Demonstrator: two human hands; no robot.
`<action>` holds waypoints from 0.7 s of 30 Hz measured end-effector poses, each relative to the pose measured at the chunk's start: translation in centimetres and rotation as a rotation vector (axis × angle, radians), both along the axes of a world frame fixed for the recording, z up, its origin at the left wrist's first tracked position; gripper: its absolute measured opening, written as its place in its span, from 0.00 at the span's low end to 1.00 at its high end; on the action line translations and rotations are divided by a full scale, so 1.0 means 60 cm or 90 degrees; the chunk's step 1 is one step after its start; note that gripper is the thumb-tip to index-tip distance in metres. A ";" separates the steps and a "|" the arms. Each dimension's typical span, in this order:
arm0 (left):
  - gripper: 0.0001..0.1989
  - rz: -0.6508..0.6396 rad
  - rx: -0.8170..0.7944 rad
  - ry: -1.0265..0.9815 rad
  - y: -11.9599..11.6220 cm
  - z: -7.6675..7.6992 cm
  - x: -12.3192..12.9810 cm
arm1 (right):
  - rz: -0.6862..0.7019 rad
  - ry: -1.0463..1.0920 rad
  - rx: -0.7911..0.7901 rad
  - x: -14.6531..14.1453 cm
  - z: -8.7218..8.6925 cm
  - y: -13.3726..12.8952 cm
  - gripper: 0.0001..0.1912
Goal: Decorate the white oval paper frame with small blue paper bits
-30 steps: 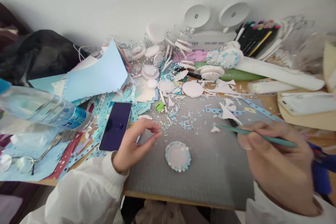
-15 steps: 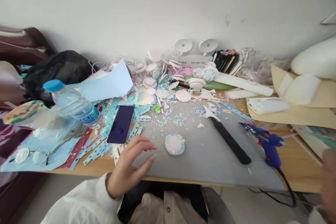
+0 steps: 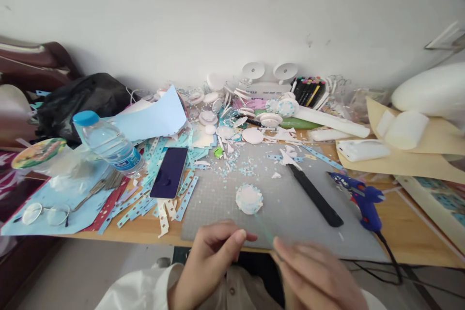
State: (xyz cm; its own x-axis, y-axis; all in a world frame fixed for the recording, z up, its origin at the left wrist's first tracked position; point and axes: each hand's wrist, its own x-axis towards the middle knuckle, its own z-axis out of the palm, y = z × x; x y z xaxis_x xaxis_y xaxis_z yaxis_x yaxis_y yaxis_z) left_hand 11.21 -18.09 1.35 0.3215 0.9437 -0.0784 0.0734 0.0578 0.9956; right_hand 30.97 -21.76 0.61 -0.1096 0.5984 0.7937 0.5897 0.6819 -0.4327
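At the front edge of the grey cutting mat [image 3: 221, 203], my left hand [image 3: 214, 256] has its thumb and index finger pressed together; anything between them is too small to make out. To its right, my right hand [image 3: 312, 266] is blurred by motion, with fingertips pinched on a thin, translucent greenish strip [image 3: 264, 227]. The strip slants up from those fingers toward a round white disc with a pale blue, beaded-looking rim [image 3: 249, 198], which lies flat on the mat. Whether strip and disc touch is unclear. Neither hand touches the disc.
Right of the disc lie a black-handled cutter [image 3: 315, 195] and a blue glue gun [image 3: 363, 196] with its cable. A phone [image 3: 169, 173], paper strips, a water bottle [image 3: 109, 143] and glasses [image 3: 46, 214] are at left. White discs and scraps [image 3: 252, 135] crowd the back.
My left hand has moved right and its fingers have closed. My right hand has come in from the far right edge with the thin strip. The view has shifted slightly.
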 end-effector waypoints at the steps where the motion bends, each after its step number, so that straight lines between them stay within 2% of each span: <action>1: 0.24 0.005 -0.035 -0.025 0.000 0.001 0.007 | 0.000 -0.079 0.035 -0.018 -0.006 0.003 0.14; 3: 0.24 0.031 -0.085 -0.067 0.001 0.001 0.014 | -0.008 -0.163 0.121 -0.044 -0.018 0.007 0.12; 5: 0.23 0.051 -0.125 -0.092 0.002 0.000 0.016 | -0.008 -0.198 0.149 -0.056 -0.025 0.013 0.09; 8: 0.21 0.057 -0.175 -0.108 0.005 -0.007 0.014 | 0.012 -0.229 0.162 -0.058 -0.022 0.031 0.10; 12: 0.22 0.108 -0.170 -0.085 0.013 -0.028 0.005 | 0.116 -0.279 0.128 -0.047 -0.010 0.058 0.14; 14: 0.21 0.136 -0.150 -0.060 0.018 -0.040 -0.007 | 0.092 -0.224 0.051 -0.036 -0.015 0.067 0.13; 18: 0.19 0.157 -0.114 -0.030 0.028 -0.056 -0.040 | -0.140 0.005 -0.200 -0.016 -0.048 0.082 0.05; 19: 0.19 0.161 -0.109 -0.026 0.029 -0.057 -0.046 | -0.166 0.034 -0.274 -0.015 -0.057 0.087 0.05; 21: 0.18 0.171 -0.108 -0.018 0.032 -0.059 -0.052 | -0.174 0.056 -0.423 -0.019 -0.073 0.098 0.11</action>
State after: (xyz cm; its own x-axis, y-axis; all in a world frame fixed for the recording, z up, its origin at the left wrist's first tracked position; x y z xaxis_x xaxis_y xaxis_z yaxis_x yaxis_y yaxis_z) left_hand 8.06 -16.19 -2.17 0.0675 0.9691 -0.2371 0.0060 0.2373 0.9714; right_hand 29.85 -15.90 -3.75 0.1604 0.9544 0.2519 0.6459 0.0915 -0.7579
